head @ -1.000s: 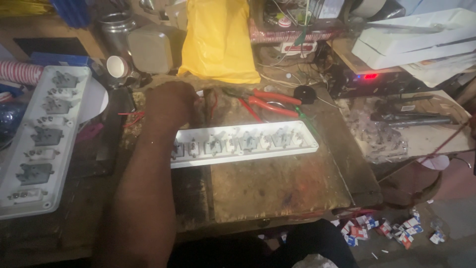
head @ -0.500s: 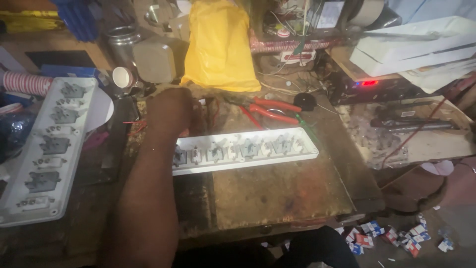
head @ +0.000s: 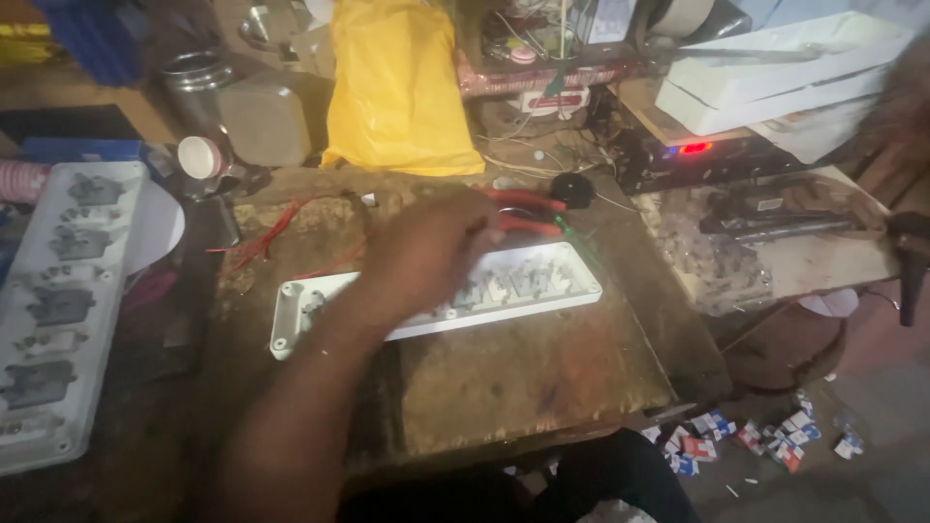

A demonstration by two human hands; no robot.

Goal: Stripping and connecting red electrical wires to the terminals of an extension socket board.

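My left hand (head: 426, 257): over the white socket strip (head: 523, 291) lying mid-table (head: 542, 387), reaching toward red pliers (head: 528, 208) just beyond. Grip blurred; cannot tell its openness. Step: reaching. Next, likely: closing fingers on the handles.

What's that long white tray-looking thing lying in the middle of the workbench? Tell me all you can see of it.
The long white casing looks like plastic: a shallow, open rectangular shell with rounded corners and small screw holes at its near-left end. It lies flat and slightly slanted on the worn wooden bench. Grey and metal fittings sit in a row inside it. The left hand is over its middle, hiding that part; the picture is too blurred to tell whether the hand grips it. Red-handled pliers lie just behind it.
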